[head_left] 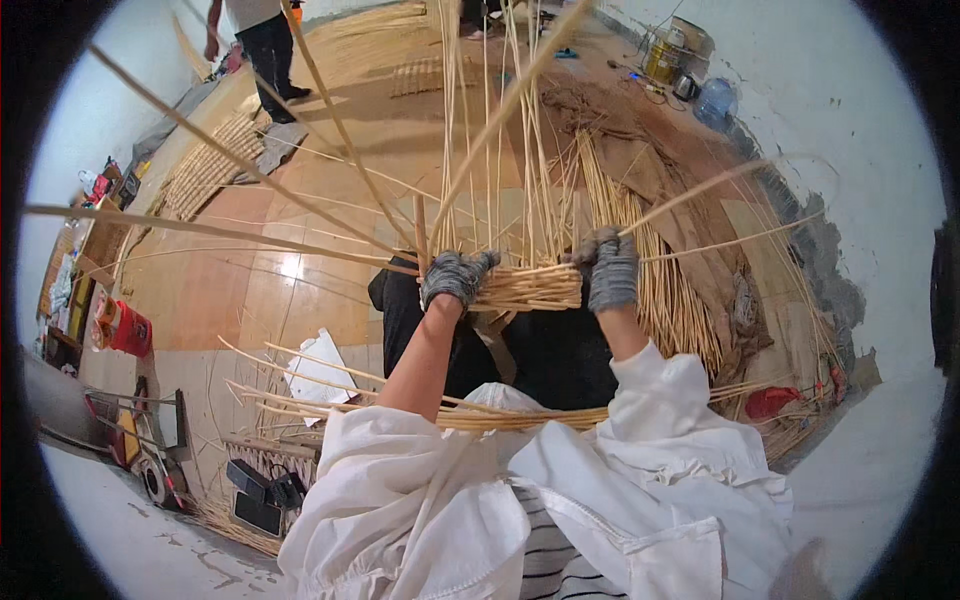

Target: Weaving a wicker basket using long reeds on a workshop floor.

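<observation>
I hold a partly woven band of pale rods (pixel 530 290) above my dark-trousered legs, with long upright rods fanning out from it. My left hand (pixel 455 275), in a grey glove, is closed on its left end beside a thicker upright stick (pixel 420 225). My right hand (pixel 610 268), also gloved in grey, is closed at its right end, where rods run outward. More long rods (pixel 520 420) lie across my lap, behind my white-sleeved forearms.
A bundle of rods (pixel 675 310) lies on sacking to my right. A person (pixel 270 55) stands at the back left near woven mats (pixel 210 165). A red bucket (pixel 130 330) and tools stand at left; a water jug (pixel 715 105) is by the right wall.
</observation>
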Motion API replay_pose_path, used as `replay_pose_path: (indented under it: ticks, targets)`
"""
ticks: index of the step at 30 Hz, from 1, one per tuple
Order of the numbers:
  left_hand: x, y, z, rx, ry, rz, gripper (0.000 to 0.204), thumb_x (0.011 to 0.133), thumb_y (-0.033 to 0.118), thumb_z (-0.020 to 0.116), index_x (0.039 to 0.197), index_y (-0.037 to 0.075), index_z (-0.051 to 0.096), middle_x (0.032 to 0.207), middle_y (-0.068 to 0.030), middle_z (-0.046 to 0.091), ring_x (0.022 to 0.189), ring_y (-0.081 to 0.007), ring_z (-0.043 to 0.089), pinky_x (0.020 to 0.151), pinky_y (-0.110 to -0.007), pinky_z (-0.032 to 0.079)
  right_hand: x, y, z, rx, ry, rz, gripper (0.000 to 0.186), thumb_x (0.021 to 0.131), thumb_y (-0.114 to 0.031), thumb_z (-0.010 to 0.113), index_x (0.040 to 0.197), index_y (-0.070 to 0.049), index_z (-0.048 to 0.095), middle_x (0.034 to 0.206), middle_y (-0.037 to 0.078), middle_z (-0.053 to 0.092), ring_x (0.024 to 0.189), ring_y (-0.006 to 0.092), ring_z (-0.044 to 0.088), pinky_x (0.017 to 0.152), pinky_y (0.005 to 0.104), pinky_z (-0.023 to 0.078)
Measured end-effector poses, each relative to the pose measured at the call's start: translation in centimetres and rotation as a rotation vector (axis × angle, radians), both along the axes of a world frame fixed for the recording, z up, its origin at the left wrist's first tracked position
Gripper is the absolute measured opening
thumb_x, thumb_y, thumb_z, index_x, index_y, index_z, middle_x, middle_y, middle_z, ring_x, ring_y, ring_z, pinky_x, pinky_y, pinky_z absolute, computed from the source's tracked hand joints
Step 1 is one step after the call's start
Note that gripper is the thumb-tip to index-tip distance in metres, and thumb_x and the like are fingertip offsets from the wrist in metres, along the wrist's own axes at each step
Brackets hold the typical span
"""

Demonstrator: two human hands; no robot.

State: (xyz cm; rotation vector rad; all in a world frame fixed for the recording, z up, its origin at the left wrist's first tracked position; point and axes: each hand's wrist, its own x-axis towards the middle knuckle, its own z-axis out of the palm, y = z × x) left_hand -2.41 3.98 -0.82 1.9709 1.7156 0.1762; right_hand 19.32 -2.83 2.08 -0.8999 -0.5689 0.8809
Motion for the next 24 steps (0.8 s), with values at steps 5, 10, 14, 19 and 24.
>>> replay_pose_path:
  ticks: [5, 10, 14, 19, 24]
  targets:
    - [-4.2, 3.8, -8.1, 0.324, 0.338, -0.206, 0.033, 0.084, 0.024, 0.047, 0.116, 0.027, 0.053, 0.092, -0.0133, 0.063, 0.083, -0.0317, 0.061, 0.071, -0.042, 0.048, -10.2, -1.2, 4.8, 0.285, -1.043, -0.179, 0.010, 0.090, -0.016, 0.050, 0.082, -0.011, 0.047, 0.058, 0.004, 0.048, 0.050, 0.0164, 0.050, 0.052, 0.0347, 0.052]
    - [3.5, -2.2, 4.8, -0.012, 0.093, 0.099, 0.041, 0.081, 0.027, 0.058, 0.118, 0.009, 0.049, 0.093, -0.0181, 0.062, 0.084, -0.0352, 0.060, 0.076, -0.041, 0.047, 3.6, -1.2, -0.7, 0.142, 0.062, 0.228, 0.015, 0.090, -0.020, 0.049, 0.078, -0.011, 0.048, 0.053, 0.004, 0.044, 0.047, 0.0174, 0.048, 0.052, 0.0389, 0.051]
    - [7.4, -3.8, 3.5, 0.835, -0.330, -0.153, 0.053, 0.082, 0.027, 0.061, 0.126, 0.004, 0.041, 0.092, -0.0186, 0.062, 0.081, -0.0334, 0.060, 0.074, -0.038, 0.048, 2.9, -0.8, -1.8, 0.246, 0.396, 0.266, 0.030, 0.092, -0.034, 0.041, 0.074, -0.011, 0.049, 0.054, 0.005, 0.045, 0.048, 0.0209, 0.048, 0.057, 0.0460, 0.050]
    - [8.6, 2.0, 1.0, 0.157, -0.034, -0.711, 0.041, 0.081, 0.028, 0.062, 0.112, 0.003, 0.056, 0.086, -0.0145, 0.064, 0.077, -0.0283, 0.061, 0.073, -0.036, 0.047, 7.2, -1.8, -0.8, 0.009, 0.298, -0.100, 0.019, 0.090, -0.021, 0.050, 0.075, -0.009, 0.051, 0.060, 0.003, 0.048, 0.051, 0.0178, 0.049, 0.057, 0.0375, 0.048]
    - [8.5, -1.4, 5.0, -0.048, -0.239, -0.429, 0.042, 0.078, 0.043, 0.062, 0.090, 0.003, 0.066, 0.076, -0.0174, 0.064, 0.070, -0.0280, 0.061, 0.069, -0.034, 0.047, 15.1, 2.3, 0.5, 0.445, 0.383, 0.229, 0.025, 0.090, -0.024, 0.048, 0.068, -0.013, 0.043, 0.055, -0.002, 0.047, 0.045, 0.0120, 0.045, 0.043, 0.0287, 0.042]
